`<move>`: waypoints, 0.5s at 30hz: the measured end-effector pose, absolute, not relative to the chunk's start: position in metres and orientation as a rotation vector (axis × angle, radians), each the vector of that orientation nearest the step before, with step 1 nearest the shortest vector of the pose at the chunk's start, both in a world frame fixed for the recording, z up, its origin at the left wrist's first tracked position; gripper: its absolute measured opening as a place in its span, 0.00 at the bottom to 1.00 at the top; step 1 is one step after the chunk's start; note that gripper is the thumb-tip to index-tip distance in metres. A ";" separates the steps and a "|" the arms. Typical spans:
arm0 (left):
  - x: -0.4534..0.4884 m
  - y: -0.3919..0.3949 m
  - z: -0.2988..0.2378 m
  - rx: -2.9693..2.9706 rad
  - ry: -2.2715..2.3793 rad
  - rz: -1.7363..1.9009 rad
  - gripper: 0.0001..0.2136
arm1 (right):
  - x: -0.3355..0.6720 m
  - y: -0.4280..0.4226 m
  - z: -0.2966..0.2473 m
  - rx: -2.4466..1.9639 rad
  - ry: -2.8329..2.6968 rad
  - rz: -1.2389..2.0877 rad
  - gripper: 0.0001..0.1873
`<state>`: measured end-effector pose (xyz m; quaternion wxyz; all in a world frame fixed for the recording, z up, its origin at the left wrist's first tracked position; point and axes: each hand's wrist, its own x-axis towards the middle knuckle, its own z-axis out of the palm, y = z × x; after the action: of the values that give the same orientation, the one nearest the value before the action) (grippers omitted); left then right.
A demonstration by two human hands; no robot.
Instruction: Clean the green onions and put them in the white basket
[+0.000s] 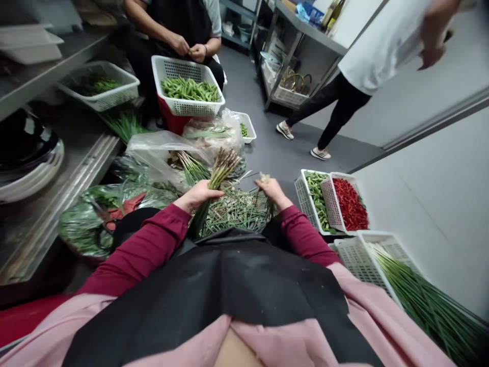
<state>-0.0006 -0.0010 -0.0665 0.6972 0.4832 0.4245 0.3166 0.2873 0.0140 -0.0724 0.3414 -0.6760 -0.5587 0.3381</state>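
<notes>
My left hand (201, 195) is wrapped round a bunch of green onions (220, 172), its brownish root ends pointing up and its green leaves hanging down. To the right, apart from the bunch, my right hand (273, 188) is closed on green onion trimmings (264, 178). A pale, papery bit shows at its fingertips, and thin green strands dangle beneath the palm. Below and between both hands lies a heap of green onion scraps (239, 210). More green onions (194, 165) stick out of a clear plastic bag (162, 148) just beyond my left hand.
Across from me a seated person (179, 30) handles something small behind a basket of green pods (189, 89). Another person (367, 66) walks at the right. Baskets of green peppers (317, 191), red chillies (348, 204) and long green onions (416, 285) line the right wall. Metal shelving (57, 204) stands left.
</notes>
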 end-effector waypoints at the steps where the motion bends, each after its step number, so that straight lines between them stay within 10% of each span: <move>1: -0.001 -0.001 -0.067 1.072 0.947 0.709 0.13 | 0.272 0.005 -0.075 -1.726 -1.457 0.957 0.19; 7: 0.000 -0.003 -0.078 0.960 0.746 0.612 0.14 | 0.194 -0.027 -0.077 -1.334 -1.329 1.454 0.22; 15: 0.008 -0.004 -0.079 0.981 0.829 0.789 0.17 | 0.182 -0.019 -0.077 -1.409 -1.273 1.172 0.15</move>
<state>0.0083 -0.0044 -0.0791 0.7291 0.4453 0.3765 0.3583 0.1821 -0.0188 -0.0770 0.4394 -0.5673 -0.5124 0.4717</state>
